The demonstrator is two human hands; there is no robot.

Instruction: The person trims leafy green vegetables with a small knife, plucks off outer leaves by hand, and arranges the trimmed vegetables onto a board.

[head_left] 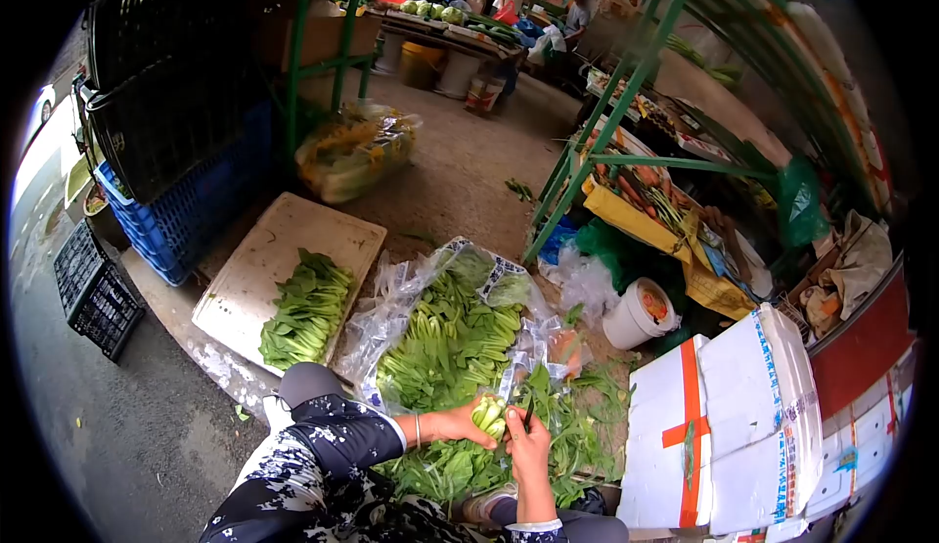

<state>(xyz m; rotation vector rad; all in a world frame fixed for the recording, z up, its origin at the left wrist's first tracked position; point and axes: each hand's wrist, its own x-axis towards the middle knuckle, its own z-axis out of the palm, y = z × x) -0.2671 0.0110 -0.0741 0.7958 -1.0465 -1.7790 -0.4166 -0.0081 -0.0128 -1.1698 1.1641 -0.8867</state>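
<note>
Low in the head view, my left hand (464, 426) is wrapped round a small bunch of leafy greens (488, 417), its pale stem ends turned to the right. Right beside it, my right hand (529, 445) grips a small dark tool (529, 412), which looks like a knife. In front of my hands, an open clear plastic bag (371, 334) holds a large heap of greens (445, 333). Loose leaves (577, 442) lie below and to the right of my hands. To the left, a neat pile of greens (308, 310) rests on a pale board (290, 221).
White foam boxes (724, 426) with red tape stand at right, near a white bucket (641, 314). Blue crates (186, 210) and a black crate (96, 284) are at left. A green metal frame (626, 103) and vegetable stalls stand farther back, with people behind.
</note>
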